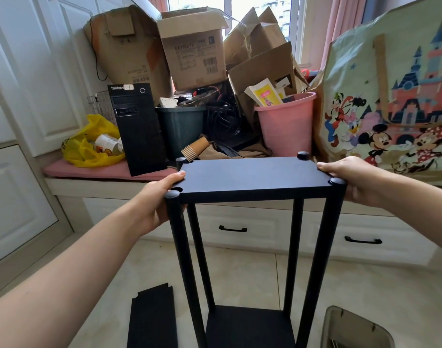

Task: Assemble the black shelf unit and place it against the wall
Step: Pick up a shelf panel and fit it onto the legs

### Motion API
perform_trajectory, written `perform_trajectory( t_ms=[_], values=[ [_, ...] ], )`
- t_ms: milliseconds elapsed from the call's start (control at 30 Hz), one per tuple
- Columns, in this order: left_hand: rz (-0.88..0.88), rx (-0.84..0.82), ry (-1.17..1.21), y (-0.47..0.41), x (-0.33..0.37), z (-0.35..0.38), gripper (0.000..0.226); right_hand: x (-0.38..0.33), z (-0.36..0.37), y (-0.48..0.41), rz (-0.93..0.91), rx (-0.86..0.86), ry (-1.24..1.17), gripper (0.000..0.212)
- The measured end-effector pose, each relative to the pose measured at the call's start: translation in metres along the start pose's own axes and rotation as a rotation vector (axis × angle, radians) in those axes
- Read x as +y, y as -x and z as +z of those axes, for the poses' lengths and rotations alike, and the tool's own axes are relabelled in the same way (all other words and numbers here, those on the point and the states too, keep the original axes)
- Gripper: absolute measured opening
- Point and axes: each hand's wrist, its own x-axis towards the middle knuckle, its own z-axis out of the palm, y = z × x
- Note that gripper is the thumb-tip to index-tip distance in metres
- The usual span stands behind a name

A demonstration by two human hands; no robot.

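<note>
The black shelf unit stands upright on the floor in front of me. Its top board sits between several black poles, whose round ends poke up at the corners. A lower board shows near the bottom. My left hand grips the top board's left edge by the near left pole, thumb on top. The board's right edge, by the near right pole, is held by my right hand. A loose black shelf board lies flat on the floor to the left.
Behind the unit runs a white window bench with drawers, piled with cardboard boxes, a black computer tower, a pink bucket, a yellow bag and a large cartoon-print bag. White cabinets stand left. A grey bin sits at lower right.
</note>
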Motion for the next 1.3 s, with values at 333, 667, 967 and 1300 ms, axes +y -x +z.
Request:
perform_trajectory(
  t_ms=[333, 667, 967, 1300],
  values=[
    [-0.04, -0.024, 0.002, -0.005, -0.013, -0.008, 0.05, 0.012, -0.003, -0.009, 0.028, -0.059, -0.027, 0.013],
    [-0.07, -0.018, 0.056, -0.008, -0.024, -0.005, 0.041, 0.028, -0.001, -0.007, 0.131, -0.155, -0.362, 0.015],
    [-0.044, -0.052, 0.085, -0.016, -0.044, -0.004, 0.027, 0.041, 0.009, 0.0, 0.1, -0.227, -0.495, 0.022],
    [0.152, 0.142, -0.061, -0.057, -0.035, -0.001, 0.038, 0.044, 0.014, -0.001, 0.087, -0.145, -0.535, 0.018]
  ],
)
